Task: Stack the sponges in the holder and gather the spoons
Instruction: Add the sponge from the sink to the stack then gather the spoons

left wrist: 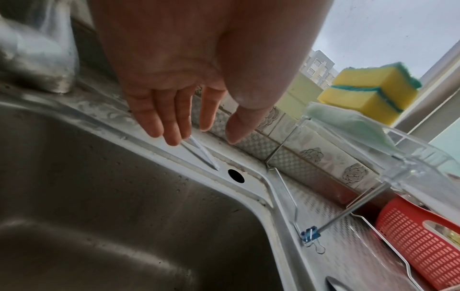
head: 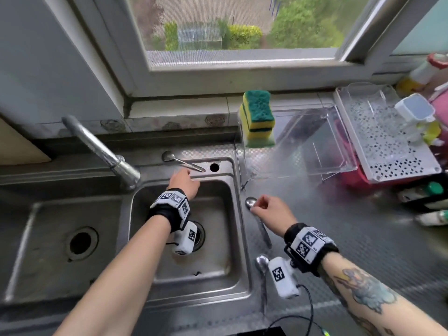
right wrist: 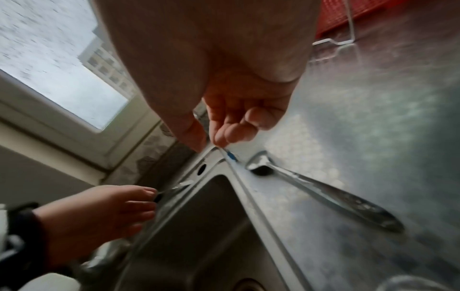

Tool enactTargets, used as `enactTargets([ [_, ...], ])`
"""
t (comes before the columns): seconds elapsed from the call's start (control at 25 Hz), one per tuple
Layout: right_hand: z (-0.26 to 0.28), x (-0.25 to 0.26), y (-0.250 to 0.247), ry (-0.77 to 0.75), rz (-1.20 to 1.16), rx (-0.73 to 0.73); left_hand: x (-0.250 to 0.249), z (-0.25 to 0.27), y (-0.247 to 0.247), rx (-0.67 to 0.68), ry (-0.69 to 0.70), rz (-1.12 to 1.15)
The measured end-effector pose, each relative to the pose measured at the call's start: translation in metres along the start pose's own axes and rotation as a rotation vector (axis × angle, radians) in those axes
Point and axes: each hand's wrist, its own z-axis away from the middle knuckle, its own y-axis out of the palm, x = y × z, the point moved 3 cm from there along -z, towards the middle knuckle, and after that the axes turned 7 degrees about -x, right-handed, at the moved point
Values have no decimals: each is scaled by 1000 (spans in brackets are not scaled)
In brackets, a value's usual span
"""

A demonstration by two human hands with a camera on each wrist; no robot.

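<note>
Yellow-and-green sponges [head: 258, 117] [left wrist: 368, 92] stand stacked at the left end of a clear plastic holder [head: 315, 141] [left wrist: 410, 157]. One spoon [head: 181, 161] [left wrist: 199, 153] lies on the sink's back rim. My left hand [head: 186, 174] [left wrist: 199, 135] reaches over it with straight fingers, the tips at its handle. A second spoon [head: 251, 203] [right wrist: 323, 194] lies on the counter right of the basin. My right hand [head: 254, 207] [right wrist: 208, 144] hovers over its bowl with fingers partly curled, thumb and forefinger slightly apart, holding nothing. A third spoon [head: 262, 263] lies nearer the front edge.
The faucet [head: 101, 151] rises at the left behind the sink basin [head: 213, 270]. A second basin [head: 36, 251] lies further left. A red basket [left wrist: 410, 246] sits under the holder, a perforated tray [head: 388, 141] and bottles at the right. A blue binder clip [left wrist: 309, 235] grips the holder's wire foot.
</note>
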Motion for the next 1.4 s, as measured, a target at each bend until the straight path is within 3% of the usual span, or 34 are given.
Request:
enactTargets([
  [0.28,-24,-45,29,230,154,-53,-4,-31,17,27,-12,177],
  [0.52,-23,-55,36,257,242,-47,-5,-59,36,79,-170,363],
  [0.8,-26,-55,38,266,200,-45,-3,-78,34,-37,-269,476],
  [1.08,-24,-52,37,275,140,-48,1,-44,19,-291,-255,561],
  [1.24,-10,-52,24,248,87,-56,8,0,27,-208,-142,573],
  [1.4,25,-73,21,288,-35,-34,12,70,53,-29,-7,506],
])
